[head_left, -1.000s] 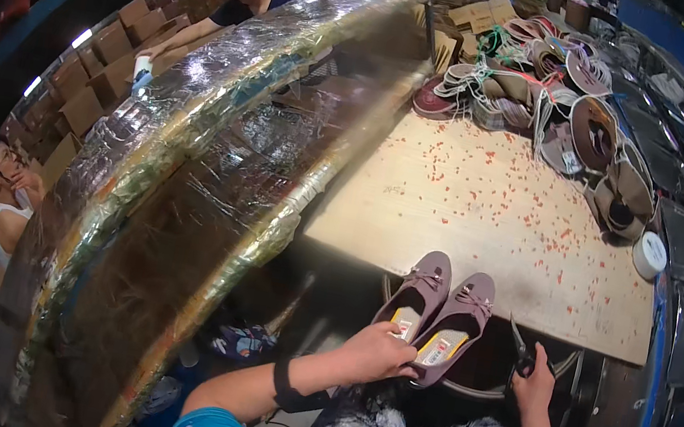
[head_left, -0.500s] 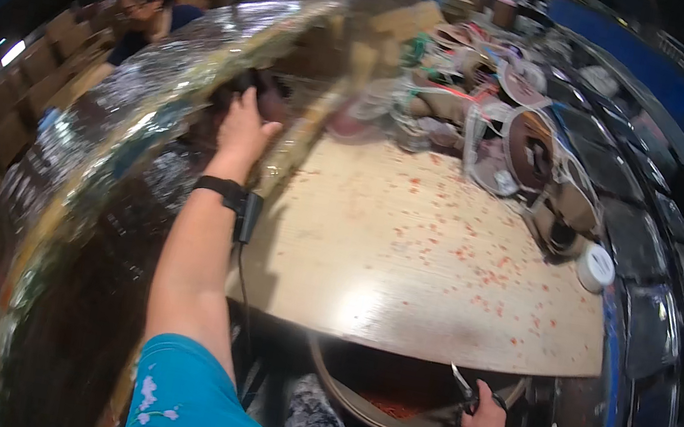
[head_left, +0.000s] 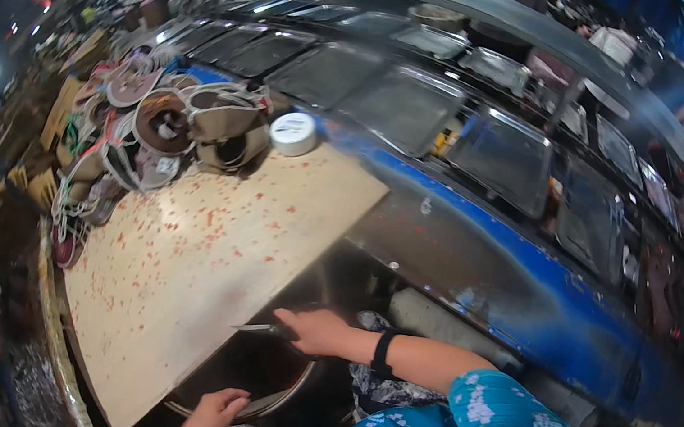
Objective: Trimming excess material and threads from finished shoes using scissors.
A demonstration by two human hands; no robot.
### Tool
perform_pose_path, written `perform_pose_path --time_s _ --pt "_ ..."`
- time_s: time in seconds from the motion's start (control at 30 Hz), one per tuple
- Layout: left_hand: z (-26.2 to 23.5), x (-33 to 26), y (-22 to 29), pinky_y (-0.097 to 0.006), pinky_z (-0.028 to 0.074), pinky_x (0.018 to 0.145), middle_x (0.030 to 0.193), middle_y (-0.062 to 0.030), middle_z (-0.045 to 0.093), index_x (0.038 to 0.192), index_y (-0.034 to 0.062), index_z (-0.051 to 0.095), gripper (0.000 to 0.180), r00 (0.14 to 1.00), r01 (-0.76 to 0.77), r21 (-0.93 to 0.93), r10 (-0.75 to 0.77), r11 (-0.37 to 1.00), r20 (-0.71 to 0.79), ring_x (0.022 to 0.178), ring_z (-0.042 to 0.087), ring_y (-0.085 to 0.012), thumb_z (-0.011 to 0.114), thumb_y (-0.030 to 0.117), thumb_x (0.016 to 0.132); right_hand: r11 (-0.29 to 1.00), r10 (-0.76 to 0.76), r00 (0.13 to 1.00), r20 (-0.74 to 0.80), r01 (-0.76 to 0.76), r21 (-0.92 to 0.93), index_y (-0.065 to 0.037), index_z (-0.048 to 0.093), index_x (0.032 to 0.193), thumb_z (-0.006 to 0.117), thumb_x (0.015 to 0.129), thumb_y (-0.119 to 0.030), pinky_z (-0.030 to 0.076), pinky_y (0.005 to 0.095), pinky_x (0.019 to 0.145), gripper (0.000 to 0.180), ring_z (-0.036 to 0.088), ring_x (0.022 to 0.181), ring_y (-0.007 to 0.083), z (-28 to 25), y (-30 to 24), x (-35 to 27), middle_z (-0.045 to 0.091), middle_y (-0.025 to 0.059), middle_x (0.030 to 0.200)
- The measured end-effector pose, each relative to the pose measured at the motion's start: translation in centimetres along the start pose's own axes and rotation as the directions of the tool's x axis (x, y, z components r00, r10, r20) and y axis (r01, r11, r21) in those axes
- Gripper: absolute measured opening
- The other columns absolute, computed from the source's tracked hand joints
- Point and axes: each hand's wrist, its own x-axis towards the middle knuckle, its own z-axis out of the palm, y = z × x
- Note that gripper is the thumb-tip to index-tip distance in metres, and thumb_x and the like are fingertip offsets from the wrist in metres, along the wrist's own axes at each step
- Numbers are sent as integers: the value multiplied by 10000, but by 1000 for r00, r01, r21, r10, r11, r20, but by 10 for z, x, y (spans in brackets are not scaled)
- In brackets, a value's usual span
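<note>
My right hand [head_left: 314, 330] is closed around a pair of scissors [head_left: 254, 327], dark at the handle. Their pale blade points left, by the front edge of a light wooden board [head_left: 160, 310]. Lower and to the left, my left hand [head_left: 213, 412] is beside the rim of a round tub [head_left: 272, 401] under the board. Its fingers are partly stretched, and I see nothing in them. Small orange-red scraps [head_left: 212, 223] lie scattered over the board. A heap of brown and pale pieces with white cords [head_left: 161, 122] covers its far left end.
A white round tub with a lid [head_left: 293, 133] stands at the board's far corner. Beyond a worn blue metal edge [head_left: 479, 265] run rows of shiny metal trays [head_left: 407, 106]. A plastic-wrapped edge [head_left: 47, 326] borders the board on the left. My patterned trouser leg [head_left: 388, 391] is close below.
My view has swung to the right. The left hand has come back from the dark hollow on the left to beside the tub. The right hand still holds the scissors.
</note>
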Motion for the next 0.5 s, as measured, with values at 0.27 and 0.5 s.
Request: perform_pose_path --time_s 0.27,0.5 --pt "54 34 -16 -443 478 753 883 -201 652 968 28 654 385 888 360 429 -164 829 -429 871 616 -386 496 369 884 793 235 967 -102 -130 595 -140 419 1270 603 707 -80 491 414 647 596 628 739 327 -39 16 -42 621 146 794" --pt "56 31 -11 -420 459 702 818 -224 646 910 -66 618 464 925 305 404 -167 862 -342 742 599 -356 495 381 911 754 657 676 -333 -579 311 -139 394 1286 554 717 -30 497 429 779 602 627 916 335 -234 143 -249 640 168 978"
